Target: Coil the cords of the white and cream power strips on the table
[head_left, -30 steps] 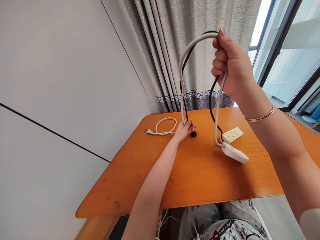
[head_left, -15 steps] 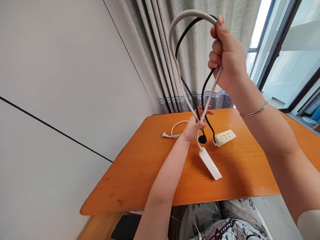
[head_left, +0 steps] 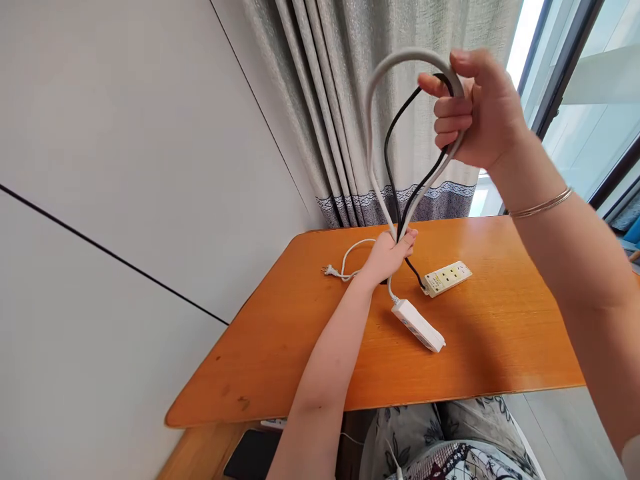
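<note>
My left hand (head_left: 393, 257) is closed round a white power cord (head_left: 373, 160) and a black power cord (head_left: 388, 157), gathering them just above the table. Both cords rise in loops to my right hand (head_left: 470, 110), whose fingers curl round them loosely, thumb and index finger apart. The white cord runs down to a white power strip (head_left: 419, 325), slanted near the table's middle. A cream power strip (head_left: 447, 278) lies to its right, joined to the black cord. Left of my left hand rests a white two-pin plug (head_left: 331, 270). The black plug is mostly hidden behind that hand.
The orange wooden table (head_left: 280, 347) stands against a pale panelled wall (head_left: 125, 167). Behind it hangs a grey curtain (head_left: 345, 120), with a glass window (head_left: 590, 120) at the right. A dark flat object (head_left: 253, 455) lies below the table's front edge.
My right hand has moved right and slightly down, its index finger and thumb loosening. My left hand has closed round the cords. The white strip has turned, showing its sockets.
</note>
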A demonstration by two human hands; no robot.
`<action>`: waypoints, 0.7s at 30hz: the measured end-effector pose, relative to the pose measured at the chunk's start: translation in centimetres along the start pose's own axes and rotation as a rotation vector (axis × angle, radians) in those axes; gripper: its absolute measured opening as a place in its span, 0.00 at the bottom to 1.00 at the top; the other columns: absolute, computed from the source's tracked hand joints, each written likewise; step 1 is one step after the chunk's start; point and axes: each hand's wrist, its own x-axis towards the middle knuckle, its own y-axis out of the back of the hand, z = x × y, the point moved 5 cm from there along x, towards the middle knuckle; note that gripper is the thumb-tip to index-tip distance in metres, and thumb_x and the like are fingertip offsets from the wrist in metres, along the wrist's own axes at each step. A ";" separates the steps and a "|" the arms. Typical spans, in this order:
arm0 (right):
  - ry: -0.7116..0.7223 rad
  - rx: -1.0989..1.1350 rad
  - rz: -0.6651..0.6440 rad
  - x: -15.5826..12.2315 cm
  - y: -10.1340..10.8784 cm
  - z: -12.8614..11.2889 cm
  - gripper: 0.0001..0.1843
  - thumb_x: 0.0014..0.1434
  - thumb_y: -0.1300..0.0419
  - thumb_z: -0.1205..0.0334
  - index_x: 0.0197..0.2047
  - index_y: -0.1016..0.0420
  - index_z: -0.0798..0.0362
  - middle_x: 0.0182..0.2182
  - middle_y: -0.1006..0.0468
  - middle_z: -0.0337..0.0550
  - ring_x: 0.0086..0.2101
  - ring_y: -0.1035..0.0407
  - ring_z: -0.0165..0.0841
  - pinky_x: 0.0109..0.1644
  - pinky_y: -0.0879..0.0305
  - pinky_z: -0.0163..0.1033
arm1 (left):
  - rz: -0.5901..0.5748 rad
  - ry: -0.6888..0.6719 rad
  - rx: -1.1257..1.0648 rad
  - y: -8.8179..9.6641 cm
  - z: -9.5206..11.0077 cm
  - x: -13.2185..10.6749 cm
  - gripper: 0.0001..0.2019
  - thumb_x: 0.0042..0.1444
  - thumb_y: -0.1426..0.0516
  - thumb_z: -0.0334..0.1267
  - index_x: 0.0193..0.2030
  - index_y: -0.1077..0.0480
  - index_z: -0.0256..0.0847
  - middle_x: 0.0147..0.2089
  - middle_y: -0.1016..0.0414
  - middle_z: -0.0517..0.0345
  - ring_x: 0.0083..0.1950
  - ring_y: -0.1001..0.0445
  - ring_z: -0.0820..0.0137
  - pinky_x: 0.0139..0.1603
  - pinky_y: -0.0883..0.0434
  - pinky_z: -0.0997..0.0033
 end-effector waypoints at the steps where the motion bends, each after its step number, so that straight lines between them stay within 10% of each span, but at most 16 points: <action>1: -0.051 -0.045 -0.067 -0.2 0.2 -0.6 0.19 0.72 0.55 0.55 0.36 0.30 0.56 0.15 0.44 0.28 0.15 0.60 0.21 0.19 0.52 0.31 | -0.002 0.012 0.048 0.2 -0.2 -0.1 0.26 0.51 0.40 0.63 0.26 0.40 0.41 0.20 0.46 0.68 0.21 0.48 0.79 0.23 0.49 0.74; 7: -0.142 -0.529 -0.379 -1.5 1.1 -2.3 0.14 0.66 0.42 0.49 0.37 0.29 0.51 0.23 0.26 0.31 0.19 0.41 0.23 0.22 0.36 0.31 | 0.032 0.060 0.259 1.2 -1.7 -0.3 0.24 0.54 0.42 0.61 0.26 0.37 0.40 0.22 0.40 0.64 0.25 0.42 0.75 0.27 0.43 0.72; 11: -0.089 -0.713 -0.247 -1.6 1.5 -2.1 0.15 0.55 0.29 0.50 0.29 0.30 0.46 0.19 0.37 0.30 0.22 0.43 0.25 0.23 0.29 0.32 | 0.008 0.095 0.268 1.3 -3.2 -0.2 0.24 0.55 0.43 0.61 0.25 0.39 0.41 0.21 0.42 0.64 0.24 0.43 0.74 0.27 0.43 0.72; 15: -0.095 -0.567 -0.105 -0.9 2.5 -1.2 0.13 0.64 0.37 0.52 0.30 0.30 0.45 0.16 0.55 0.30 0.20 0.59 0.27 0.27 0.28 0.34 | 0.000 0.117 0.237 1.3 -4.3 -0.5 0.23 0.54 0.43 0.61 0.27 0.36 0.40 0.21 0.42 0.65 0.24 0.44 0.75 0.27 0.44 0.72; 21: -0.051 -0.278 0.132 0.3 2.9 -1.1 0.18 0.71 0.46 0.57 0.28 0.39 0.49 0.18 0.55 0.29 0.19 0.63 0.25 0.24 0.37 0.31 | -0.070 0.165 0.112 0.5 -4.5 -1.3 0.24 0.49 0.40 0.61 0.26 0.36 0.39 0.20 0.40 0.65 0.23 0.44 0.77 0.27 0.44 0.72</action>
